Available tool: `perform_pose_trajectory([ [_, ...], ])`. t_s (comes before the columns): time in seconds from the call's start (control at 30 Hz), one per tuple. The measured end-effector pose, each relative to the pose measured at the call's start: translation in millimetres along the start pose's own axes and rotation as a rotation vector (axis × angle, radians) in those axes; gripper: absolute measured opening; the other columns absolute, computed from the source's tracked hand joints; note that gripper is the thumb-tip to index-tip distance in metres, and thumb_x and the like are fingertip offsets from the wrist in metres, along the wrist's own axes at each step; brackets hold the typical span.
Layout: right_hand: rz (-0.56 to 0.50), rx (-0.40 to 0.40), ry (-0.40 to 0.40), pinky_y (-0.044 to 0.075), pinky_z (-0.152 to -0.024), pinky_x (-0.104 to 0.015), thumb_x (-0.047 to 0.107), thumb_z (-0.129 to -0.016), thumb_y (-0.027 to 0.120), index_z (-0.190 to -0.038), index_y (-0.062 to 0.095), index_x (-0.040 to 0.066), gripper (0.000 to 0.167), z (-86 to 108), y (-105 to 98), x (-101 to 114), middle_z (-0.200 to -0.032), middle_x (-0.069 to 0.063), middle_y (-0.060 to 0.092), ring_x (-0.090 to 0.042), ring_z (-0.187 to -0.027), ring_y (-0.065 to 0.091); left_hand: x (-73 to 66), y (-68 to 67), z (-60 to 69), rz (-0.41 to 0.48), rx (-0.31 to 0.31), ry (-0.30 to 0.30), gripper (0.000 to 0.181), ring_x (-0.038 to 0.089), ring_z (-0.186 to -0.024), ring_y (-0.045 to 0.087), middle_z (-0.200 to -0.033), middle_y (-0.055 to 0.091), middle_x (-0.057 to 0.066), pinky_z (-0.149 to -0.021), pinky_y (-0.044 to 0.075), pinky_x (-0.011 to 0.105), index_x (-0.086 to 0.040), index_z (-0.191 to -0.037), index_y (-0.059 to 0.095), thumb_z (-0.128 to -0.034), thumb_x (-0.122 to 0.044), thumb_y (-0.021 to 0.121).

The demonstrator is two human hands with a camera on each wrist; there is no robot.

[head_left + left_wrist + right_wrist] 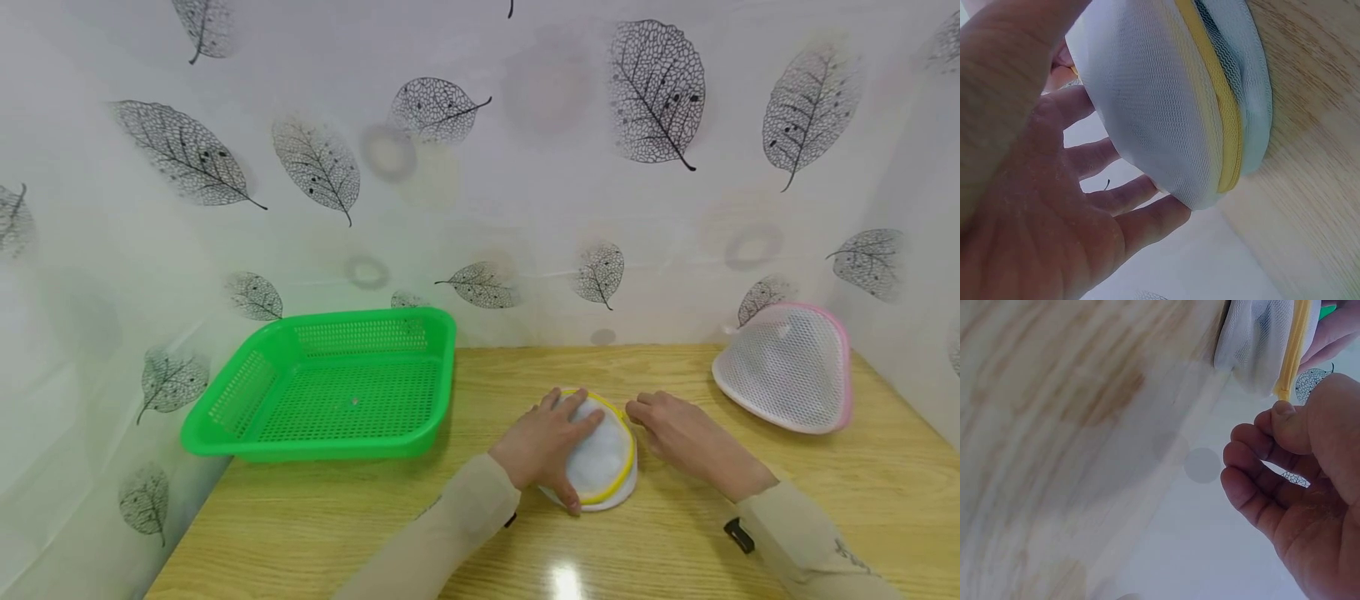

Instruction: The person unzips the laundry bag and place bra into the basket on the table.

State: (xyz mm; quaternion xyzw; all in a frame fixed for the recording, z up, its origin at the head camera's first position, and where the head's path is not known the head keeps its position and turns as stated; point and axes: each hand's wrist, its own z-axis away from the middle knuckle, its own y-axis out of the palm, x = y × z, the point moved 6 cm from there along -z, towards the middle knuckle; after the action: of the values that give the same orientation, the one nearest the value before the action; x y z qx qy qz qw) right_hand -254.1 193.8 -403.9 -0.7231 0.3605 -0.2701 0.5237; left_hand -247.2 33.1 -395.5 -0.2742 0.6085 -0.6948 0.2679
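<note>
A round white mesh laundry bag (pixel 600 462) with a yellow zip (pixel 627 472) round its top edge sits on the table. My left hand (pixel 550 443) rests across its top, fingers spread to the far side and thumb at the near rim. Seen from the left wrist, those fingers lie fairly straight along the white mesh (pixel 1147 94). At the bag's right edge my right hand (pixel 686 435) pinches the end of the zip, likely its pull tab, between thumb and index finger. The tab itself is hidden by the fingertips in the right wrist view, below the yellow zip band (pixel 1293 353).
A green plastic basket (pixel 442 408) with perforated sides stands at the back left of the wooden table (pixel 480 508). At the back right is another white mesh bag (pixel 787 367) with pink trim. A leaf-patterned curtain (pixel 525 200) hangs behind.
</note>
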Motion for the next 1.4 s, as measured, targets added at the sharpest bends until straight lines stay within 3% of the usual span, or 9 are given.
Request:
perform_pose_trajectory([
  [0.4,0.055,0.0,-0.015,0.044,-0.055,-0.027,-0.006,-0.075,0.074,-0.084,0.058,0.012,0.026,0.2,-0.8,1.9,-0.075,0.005,0.051,-0.013,-0.067,0.049,0.3,2.6,-1.8,0.012,0.024,0.002,0.124,0.039,-0.151,0.036,-0.169,0.028,0.007,-0.117,0.044,0.04,-0.027,-0.16,0.035,-0.0572,-0.065,0.093],
  [0.73,0.09,0.006,-0.085,0.054,-0.066,-0.034,0.0,-0.085,0.072,-0.094,0.063,0.008,0.015,-9.1,-1.4,8.5,-0.083,0.0,0.061,-0.018,-0.073,0.058,1.0,4.2,-2.8,0.002,0.019,0.017,0.125,0.04,-0.15,0.037,-0.168,0.029,0.01,-0.117,0.043,0.039,-0.027,-0.16,0.036,-0.0558,-0.067,0.092],
  [0.9,0.135,0.0,-0.124,0.057,-0.07,-0.037,-0.001,-0.08,0.076,-0.101,0.066,0.007,0.024,-9.7,-3.1,10.6,-0.089,-0.004,0.066,-0.022,-0.078,0.063,1.6,3.9,-3.4,0.002,0.022,0.016,0.125,0.04,-0.15,0.036,-0.169,0.029,0.01,-0.117,0.043,0.039,-0.027,-0.16,0.035,-0.0557,-0.067,0.092],
  [1.2,0.176,0.059,-0.16,0.055,-0.063,-0.034,-0.007,-0.07,0.079,-0.096,0.067,0.01,0.033,-12.0,-2.7,3.2,-0.084,-0.001,0.06,-0.02,-0.075,0.06,0.3,3.9,-5.0,-0.016,0.038,0.006,0.125,0.038,-0.15,0.036,-0.169,0.028,0.008,-0.117,0.044,0.039,-0.027,-0.16,0.035,-0.0565,-0.068,0.091],
  [1.4,0.198,0.064,-0.23,0.053,-0.062,-0.031,-0.007,-0.067,0.081,-0.094,0.066,0.01,0.035,-10.8,-5.1,1.3,-0.081,0.0,0.056,-0.019,-0.073,0.058,0.7,4.8,-4.9,-0.012,0.041,-0.002,0.126,0.039,-0.15,0.036,-0.169,0.028,0.008,-0.116,0.044,0.039,-0.027,-0.16,0.035,-0.0558,-0.068,0.091],
])
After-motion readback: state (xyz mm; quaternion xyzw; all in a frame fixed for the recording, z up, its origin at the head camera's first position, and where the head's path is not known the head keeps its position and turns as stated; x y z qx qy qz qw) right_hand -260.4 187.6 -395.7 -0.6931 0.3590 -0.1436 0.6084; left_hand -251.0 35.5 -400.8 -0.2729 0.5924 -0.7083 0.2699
